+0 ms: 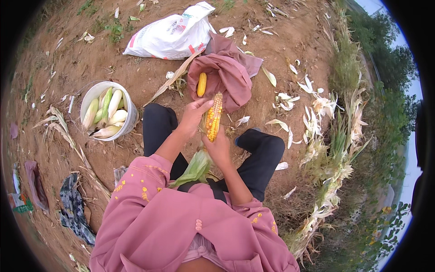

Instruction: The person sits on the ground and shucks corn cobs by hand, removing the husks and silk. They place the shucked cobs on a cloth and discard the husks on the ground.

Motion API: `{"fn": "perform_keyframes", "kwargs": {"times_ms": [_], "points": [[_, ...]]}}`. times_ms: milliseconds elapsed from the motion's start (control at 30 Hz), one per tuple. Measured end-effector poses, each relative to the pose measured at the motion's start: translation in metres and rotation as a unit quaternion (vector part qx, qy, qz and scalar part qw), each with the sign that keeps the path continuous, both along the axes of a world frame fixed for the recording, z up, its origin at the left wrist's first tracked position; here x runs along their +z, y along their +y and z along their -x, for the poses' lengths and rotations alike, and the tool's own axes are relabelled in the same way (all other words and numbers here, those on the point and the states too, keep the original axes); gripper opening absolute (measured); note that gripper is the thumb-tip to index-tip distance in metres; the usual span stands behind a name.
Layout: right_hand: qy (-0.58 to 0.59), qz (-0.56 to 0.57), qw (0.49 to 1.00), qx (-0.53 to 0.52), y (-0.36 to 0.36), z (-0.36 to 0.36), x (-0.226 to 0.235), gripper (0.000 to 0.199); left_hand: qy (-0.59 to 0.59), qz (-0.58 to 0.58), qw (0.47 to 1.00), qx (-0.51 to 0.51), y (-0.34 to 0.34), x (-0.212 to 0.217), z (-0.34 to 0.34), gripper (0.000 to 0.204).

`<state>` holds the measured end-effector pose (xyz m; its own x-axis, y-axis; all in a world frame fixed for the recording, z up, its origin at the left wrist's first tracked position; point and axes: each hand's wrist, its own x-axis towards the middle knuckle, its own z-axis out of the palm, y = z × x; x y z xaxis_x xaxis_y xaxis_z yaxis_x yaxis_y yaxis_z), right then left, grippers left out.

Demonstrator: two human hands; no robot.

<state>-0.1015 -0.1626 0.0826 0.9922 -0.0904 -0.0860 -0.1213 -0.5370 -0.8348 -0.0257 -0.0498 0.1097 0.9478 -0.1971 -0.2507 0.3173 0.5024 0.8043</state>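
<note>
An ear of corn (pixel 214 117) with yellow kernels is held upright in front of me, its tip patchy and brownish. My right hand (pixel 219 147) is closed around its lower end. My left hand (pixel 194 115) grips it from the left, thumb near the upper part. Green peeled husk (pixel 197 164) hangs beneath my hands over my lap. Just beyond, a reddish-brown sack (pixel 231 84) lies with its mouth spread, a bare yellow cob (pixel 202 85) inside it.
A white bucket (pixel 132 119) of unhusked ears stands on the left. Behind the sack lies a white woven bag (pixel 165 38). Husk scraps (pixel 312 122) and dry stalks litter the soil, thickest along the right edge. A camouflage cloth (pixel 74 208) lies at lower left.
</note>
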Motion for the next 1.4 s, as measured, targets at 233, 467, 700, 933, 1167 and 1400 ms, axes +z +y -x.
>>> {"fn": "perform_keyframes", "kwargs": {"times_ms": [233, 467, 700, 933, 1167, 1400], "points": [[-0.024, -0.031, 0.999, 0.032, -0.003, 0.0, -0.002, 0.044, -0.037, -0.003, 0.999, 0.029, -0.002, -0.015, 0.002, 0.02], [-0.036, -0.169, 0.981, 0.084, -0.004, -0.004, -0.002, 0.059, 0.151, 0.245, 0.956, 0.064, -0.001, -0.039, 0.001, 0.019], [-0.134, -0.309, 0.941, -0.03, 0.001, -0.02, 0.005, 0.055, 0.103, 0.19, 0.97, 0.109, -0.018, -0.024, 0.014, 0.015], [-0.09, -0.247, 0.964, -0.034, -0.004, -0.015, 0.016, 0.052, 0.026, 0.098, 0.995, 0.007, -0.029, -0.009, 0.027, 0.024], [-0.118, -0.302, 0.945, -0.034, 0.002, -0.016, -0.003, 0.05, 0.039, 0.124, 0.988, 0.083, -0.034, -0.017, 0.029, 0.021], [-0.096, -0.451, 0.878, -0.128, -0.006, -0.024, 0.002, 0.043, 0.097, 0.236, 0.96, 0.117, -0.034, -0.005, 0.027, 0.018]]}}
